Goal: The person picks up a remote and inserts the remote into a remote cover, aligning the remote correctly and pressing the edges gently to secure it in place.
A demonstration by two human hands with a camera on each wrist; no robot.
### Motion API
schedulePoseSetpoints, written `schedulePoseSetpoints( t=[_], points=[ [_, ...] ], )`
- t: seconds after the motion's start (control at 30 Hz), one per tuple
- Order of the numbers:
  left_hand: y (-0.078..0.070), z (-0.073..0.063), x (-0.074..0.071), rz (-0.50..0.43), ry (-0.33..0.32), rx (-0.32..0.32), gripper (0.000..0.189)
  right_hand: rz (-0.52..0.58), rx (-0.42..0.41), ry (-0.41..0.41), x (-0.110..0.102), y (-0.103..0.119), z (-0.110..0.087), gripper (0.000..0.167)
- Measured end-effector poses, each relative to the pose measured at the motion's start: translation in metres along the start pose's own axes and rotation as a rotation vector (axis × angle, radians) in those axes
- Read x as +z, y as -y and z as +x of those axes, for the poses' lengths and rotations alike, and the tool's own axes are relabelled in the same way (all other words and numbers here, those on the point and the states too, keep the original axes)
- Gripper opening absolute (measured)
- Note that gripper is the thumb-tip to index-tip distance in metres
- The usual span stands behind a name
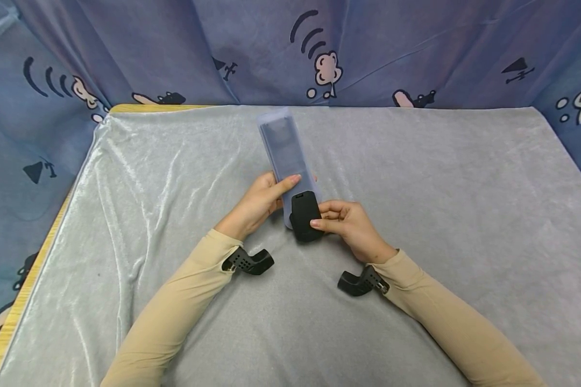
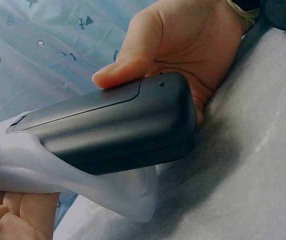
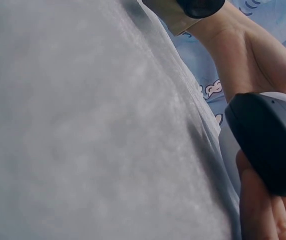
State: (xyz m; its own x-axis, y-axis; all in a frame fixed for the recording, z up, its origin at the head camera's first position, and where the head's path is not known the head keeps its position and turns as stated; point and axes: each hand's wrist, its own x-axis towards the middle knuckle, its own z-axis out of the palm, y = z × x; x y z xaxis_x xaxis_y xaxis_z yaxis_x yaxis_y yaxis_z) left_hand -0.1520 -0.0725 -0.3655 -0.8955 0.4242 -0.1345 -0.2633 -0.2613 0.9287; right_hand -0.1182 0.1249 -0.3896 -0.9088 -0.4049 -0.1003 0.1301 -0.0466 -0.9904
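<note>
My left hand (image 1: pixel 257 208) grips a long, translucent bluish plastic sleeve (image 1: pixel 283 144), thumb across its top face. At the sleeve's near end is a smooth black rounded case-like device (image 1: pixel 306 217), its exact kind unclear. The thumb and fingers of my right hand (image 1: pixel 351 228) pinch this device along its right side. In the left wrist view, the far end of the black device (image 2: pixel 117 125) lies against the opening of the pale sleeve (image 2: pixel 82 185). The device's rounded end (image 3: pixel 268 145) shows in the right wrist view. Both things are held above the cloth.
A grey velvety cloth (image 1: pixel 440 215) covers the table, with creases at the left. Yellow wood edge (image 1: pixel 29 285) shows along the left side. A blue patterned curtain (image 1: pixel 252 48) hangs behind. Black camera mounts (image 1: pixel 256 262) stick out from both wrists.
</note>
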Motion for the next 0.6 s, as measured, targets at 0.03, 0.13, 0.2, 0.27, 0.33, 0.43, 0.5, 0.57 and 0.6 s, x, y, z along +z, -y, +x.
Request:
schedulePoseSetpoints(
  t=[0.03,0.13,0.2,0.27,0.33,0.43,0.5,0.57,0.6],
  points=[
    [-0.0001,-0.0001,0.0001,0.0,0.001,0.0,0.036,-0.002,-0.002,0.0,0.0,-0.0001,0.0,0.025],
    [0.0001,-0.0001,-0.0003,0.0,0.006,0.004,0.036,-0.006,-0.003,-0.001,-0.0002,0.0,0.0,0.024],
    [0.0005,0.0,-0.0007,0.0,0.011,0.006,0.036,-0.006,-0.001,-0.005,-0.0001,0.0,0.0,0.024],
    [0.0007,0.0001,-0.0008,0.0,0.013,0.008,0.036,-0.006,0.0,-0.008,0.0001,0.0,0.0001,0.024],
    [0.0009,0.0001,-0.0008,0.001,0.014,0.008,0.036,-0.005,0.002,-0.011,0.0003,0.0003,0.0001,0.025],
    [0.0009,0.0001,-0.0006,0.002,0.014,0.007,0.036,-0.003,0.005,-0.014,0.0007,0.0008,0.0003,0.026],
    [0.0009,0.0,-0.0005,0.003,0.014,0.007,0.036,-0.002,0.006,-0.015,0.0009,0.0012,0.0003,0.027],
    [0.0008,-0.0001,-0.0002,0.006,0.015,0.008,0.036,-0.001,0.007,-0.015,0.0011,0.0017,0.0001,0.027],
    [0.0007,-0.0002,-0.0001,0.009,0.016,0.01,0.036,-0.003,0.007,-0.016,0.001,0.0019,0.0,0.027]
  ],
)
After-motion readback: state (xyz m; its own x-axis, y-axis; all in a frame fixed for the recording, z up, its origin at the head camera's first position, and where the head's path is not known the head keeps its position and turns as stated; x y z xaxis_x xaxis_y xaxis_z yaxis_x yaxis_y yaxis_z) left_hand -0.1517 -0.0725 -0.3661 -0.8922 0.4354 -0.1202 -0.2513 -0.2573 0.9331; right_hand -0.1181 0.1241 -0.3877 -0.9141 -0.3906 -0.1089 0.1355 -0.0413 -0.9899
